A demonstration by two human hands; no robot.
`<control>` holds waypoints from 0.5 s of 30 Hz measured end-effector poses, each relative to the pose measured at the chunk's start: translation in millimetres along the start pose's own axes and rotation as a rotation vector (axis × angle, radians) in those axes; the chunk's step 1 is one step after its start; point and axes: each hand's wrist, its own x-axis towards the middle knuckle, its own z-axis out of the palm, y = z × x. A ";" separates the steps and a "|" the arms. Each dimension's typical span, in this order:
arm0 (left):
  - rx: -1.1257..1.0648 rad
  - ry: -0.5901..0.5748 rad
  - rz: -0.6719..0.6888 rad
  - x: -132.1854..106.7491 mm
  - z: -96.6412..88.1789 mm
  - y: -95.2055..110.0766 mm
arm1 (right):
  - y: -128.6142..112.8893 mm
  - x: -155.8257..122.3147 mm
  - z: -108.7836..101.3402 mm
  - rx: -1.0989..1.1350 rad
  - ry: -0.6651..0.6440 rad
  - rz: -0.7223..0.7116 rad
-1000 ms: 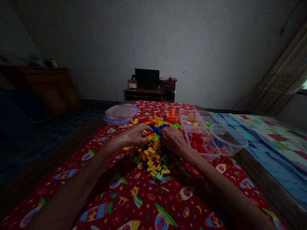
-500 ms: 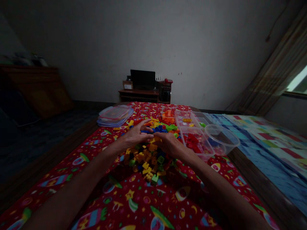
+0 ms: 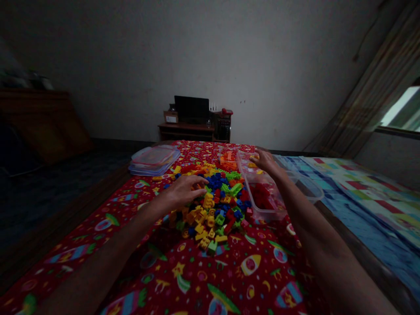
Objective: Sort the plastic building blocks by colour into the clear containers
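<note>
Hovering over far clear bin (image 3: 239, 162): right hand (image 3: 265, 161), yellow bricks (image 3: 252, 165) just under its fingers; can't tell if they pinch one. Left hand (image 3: 183, 191) at mixed brick pile (image 3: 209, 212), thumb and fingers spread, pile beside and below fingertips, contact unclear. Near bin (image 3: 269, 214) with red bricks (image 3: 261, 196) sits nearer the person than right fingers. Lid stack (image 3: 155, 160) left of and beyond left fingers.

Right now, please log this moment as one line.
left hand: at brick pile | right hand: at far box, grip unclear | red bricks: in near box
</note>
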 end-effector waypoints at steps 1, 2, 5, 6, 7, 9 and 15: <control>0.033 -0.006 0.032 -0.6 3.8 -0.8 | -1.2 0.1 -0.4 -0.011 -0.003 0.020; 0.063 -0.014 0.073 -1.5 8.3 -2.1 | -5.2 -2.3 -1.8 -0.011 0.002 0.030; 0.141 -0.036 0.188 -5.3 22.1 -6.3 | -30.6 -21.5 -10.5 0.071 0.017 -0.095; 0.154 -0.043 0.215 -6.6 25.5 -7.0 | -42.1 -30.4 -14.3 0.112 -0.002 -0.162; 0.160 -0.049 0.229 -7.5 27.8 -7.1 | -54.2 -40.0 -18.0 0.143 -0.051 -0.212; 0.152 -0.061 0.229 -7.7 28.5 -6.2 | -77.5 -59.4 -23.3 0.150 -0.169 -0.248; 0.042 -0.090 -0.001 1.1 4.3 -7.8 | -110.1 -105.3 -10.6 0.050 -0.254 -0.431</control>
